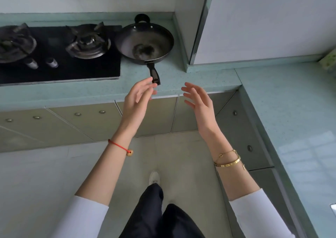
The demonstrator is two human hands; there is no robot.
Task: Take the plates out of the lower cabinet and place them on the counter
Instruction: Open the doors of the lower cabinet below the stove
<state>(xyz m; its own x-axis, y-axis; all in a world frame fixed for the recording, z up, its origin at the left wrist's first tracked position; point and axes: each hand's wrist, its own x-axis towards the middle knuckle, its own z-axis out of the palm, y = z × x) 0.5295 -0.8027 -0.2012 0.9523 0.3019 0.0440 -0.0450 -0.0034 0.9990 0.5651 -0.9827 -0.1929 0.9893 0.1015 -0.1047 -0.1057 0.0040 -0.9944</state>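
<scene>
**Green counter, two empty hands**

Green stone makes up the counter (101, 92), which runs along the wall and turns a corner on the right. Two bare hands are held up in front of its edge. The left hand (139, 99) is spread loose, with nothing gripped in it. Its fingertips (152, 86) are seen right at the end of the black handle of a frying pan (144, 43), but it cannot be told whether the handle is touched. The right hand (198, 99) is also spread loose and empty, with its fingers (188, 90) pointed up toward the counter edge.

The pan is set on the counter just past the left fingers. A black gas stove (60, 50) with two burners is found farther left of those fingers, right beside the pan.

Below both sets of fingers, the lower cabinet doors (156, 116) are seen shut. No plates can be seen, so where they are kept cannot be told.

A red string band (118, 146) is worn on the left wrist, and gold bracelets (228, 160) are worn on the right wrist. White sleeves (85, 217) are pushed back on both arms. Far below the fingers, a white shoe (154, 176) is seen on the pale floor (36, 183).
</scene>
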